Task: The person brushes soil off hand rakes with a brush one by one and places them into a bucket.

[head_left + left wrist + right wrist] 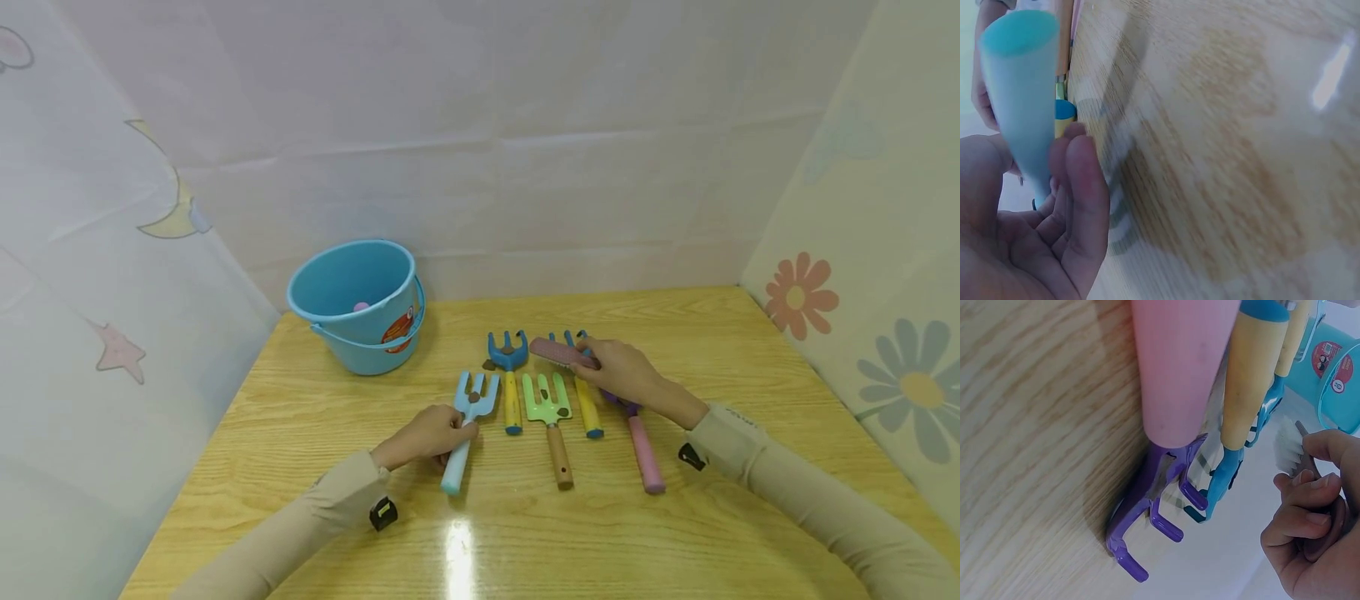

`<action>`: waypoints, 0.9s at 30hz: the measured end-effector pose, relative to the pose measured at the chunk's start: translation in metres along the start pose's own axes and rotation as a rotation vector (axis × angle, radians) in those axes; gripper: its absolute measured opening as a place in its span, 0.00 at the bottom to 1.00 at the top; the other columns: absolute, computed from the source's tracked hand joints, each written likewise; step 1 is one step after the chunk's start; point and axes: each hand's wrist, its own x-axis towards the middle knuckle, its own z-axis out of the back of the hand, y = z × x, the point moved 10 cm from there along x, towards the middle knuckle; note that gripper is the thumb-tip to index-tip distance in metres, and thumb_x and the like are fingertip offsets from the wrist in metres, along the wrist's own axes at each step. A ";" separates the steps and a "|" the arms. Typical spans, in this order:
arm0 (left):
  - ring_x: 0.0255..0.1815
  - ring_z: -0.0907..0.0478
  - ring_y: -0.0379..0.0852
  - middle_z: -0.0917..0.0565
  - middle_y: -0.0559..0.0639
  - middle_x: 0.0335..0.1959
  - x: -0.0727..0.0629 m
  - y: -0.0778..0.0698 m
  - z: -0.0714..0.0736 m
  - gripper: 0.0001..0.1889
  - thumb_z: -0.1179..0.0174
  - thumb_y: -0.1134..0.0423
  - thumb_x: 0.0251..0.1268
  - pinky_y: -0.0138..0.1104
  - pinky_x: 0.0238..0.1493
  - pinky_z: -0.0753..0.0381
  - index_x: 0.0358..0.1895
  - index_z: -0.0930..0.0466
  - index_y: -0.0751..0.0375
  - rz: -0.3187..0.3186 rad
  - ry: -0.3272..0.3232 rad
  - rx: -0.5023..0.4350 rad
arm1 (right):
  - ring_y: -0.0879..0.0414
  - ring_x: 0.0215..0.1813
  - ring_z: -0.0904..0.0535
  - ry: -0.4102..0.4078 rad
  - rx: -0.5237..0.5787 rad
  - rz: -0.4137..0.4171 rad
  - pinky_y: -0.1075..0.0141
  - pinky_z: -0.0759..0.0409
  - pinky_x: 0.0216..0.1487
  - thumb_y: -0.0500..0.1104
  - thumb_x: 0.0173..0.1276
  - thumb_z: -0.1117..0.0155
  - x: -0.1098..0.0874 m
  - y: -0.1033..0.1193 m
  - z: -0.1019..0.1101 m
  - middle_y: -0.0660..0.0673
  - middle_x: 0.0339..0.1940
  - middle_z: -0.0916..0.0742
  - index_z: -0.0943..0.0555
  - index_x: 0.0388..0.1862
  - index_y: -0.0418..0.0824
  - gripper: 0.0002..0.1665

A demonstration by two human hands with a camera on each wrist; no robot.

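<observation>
My left hand (423,435) grips a light blue garden fork (458,461) near the top of its handle, brown clumps on its tines. In the left wrist view, the fingers curl beside the handle (1022,94). The right hand (628,372) holds a pinkish-brown brush (557,351), raised over the upper tools; its white bristles (1288,447) show in the right wrist view. Below it lie a blue rake with a yellow handle (588,408) and a purple rake with a pink handle (645,454), both partly hidden. Between the hands is a green fork (558,450) with brown clumps.
Another blue rake with a yellow handle (512,400) lies right of the light blue fork, a brown clump (489,365) beside it. A light blue bucket (367,358) stands at the back left with something pink inside. Cloth walls (525,167) border the wooden table (315,433).
</observation>
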 end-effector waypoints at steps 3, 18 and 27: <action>0.09 0.25 0.44 0.25 0.50 0.12 0.000 0.003 0.001 0.21 0.48 0.53 0.74 0.38 0.15 0.22 0.20 0.28 0.58 0.019 -0.011 0.011 | 0.61 0.20 0.28 0.009 0.003 0.001 0.65 0.30 0.22 0.44 0.71 0.36 0.001 0.000 -0.001 0.49 0.24 0.18 0.22 0.54 0.28 0.22; 0.13 0.28 0.42 0.29 0.49 0.15 0.001 0.003 0.004 0.22 0.51 0.50 0.77 0.37 0.13 0.23 0.23 0.31 0.58 0.006 -0.035 0.067 | 0.61 0.22 0.26 0.005 0.009 0.003 0.64 0.26 0.25 0.43 0.71 0.36 -0.001 0.001 0.001 0.45 0.29 0.15 0.22 0.55 0.28 0.22; 0.12 0.27 0.39 0.27 0.46 0.13 0.004 0.005 0.003 0.21 0.50 0.53 0.77 0.31 0.15 0.28 0.23 0.31 0.58 0.000 -0.035 0.064 | 0.62 0.19 0.29 0.018 0.022 -0.001 0.67 0.30 0.21 0.43 0.71 0.35 -0.002 -0.003 -0.005 0.48 0.25 0.17 0.22 0.55 0.28 0.21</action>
